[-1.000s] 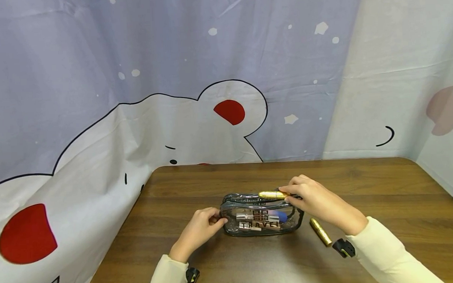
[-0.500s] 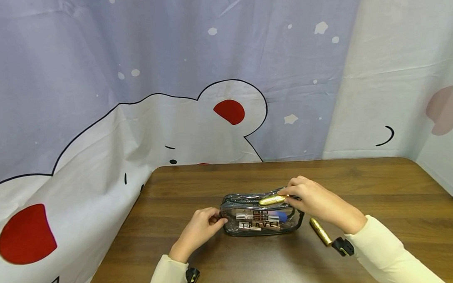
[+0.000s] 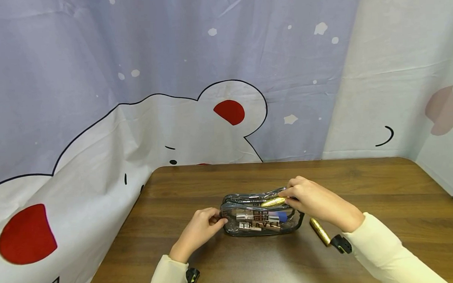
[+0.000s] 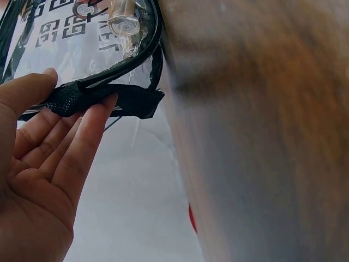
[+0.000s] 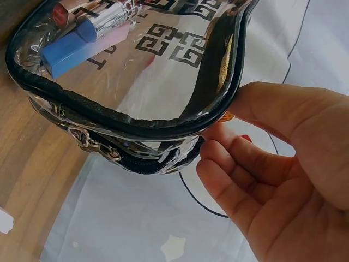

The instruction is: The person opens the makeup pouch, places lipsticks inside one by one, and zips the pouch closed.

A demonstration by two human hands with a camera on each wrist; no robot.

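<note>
A clear zip cosmetic pouch (image 3: 231,226) with dark edging and TRAVEL lettering stands on the table. My left hand (image 3: 201,230) pinches its left end; in the left wrist view the thumb and fingers hold the black fabric tab (image 4: 131,101). At the pouch's top opening, my right hand (image 3: 315,203) grips a gold lipstick tube (image 3: 272,202) by its right end. Its tapered end points left, inside the opening. From the right wrist, a gold strip (image 5: 225,65) shows through the plastic, the rest hidden. Inside lie silver tubes (image 3: 244,216) and a blue-ended one (image 5: 71,53).
A second gold tube (image 3: 320,232) lies on the wooden table (image 3: 382,194) right of the pouch, under the right forearm. Behind the table hangs a printed cloth (image 3: 166,131). A zipper pull (image 5: 82,136) hangs at the pouch's right end.
The right hand has lowered the gold lipstick tube from above the pouch's rim into the opening, and less of it shows. The left hand and the pouch have stayed in place.
</note>
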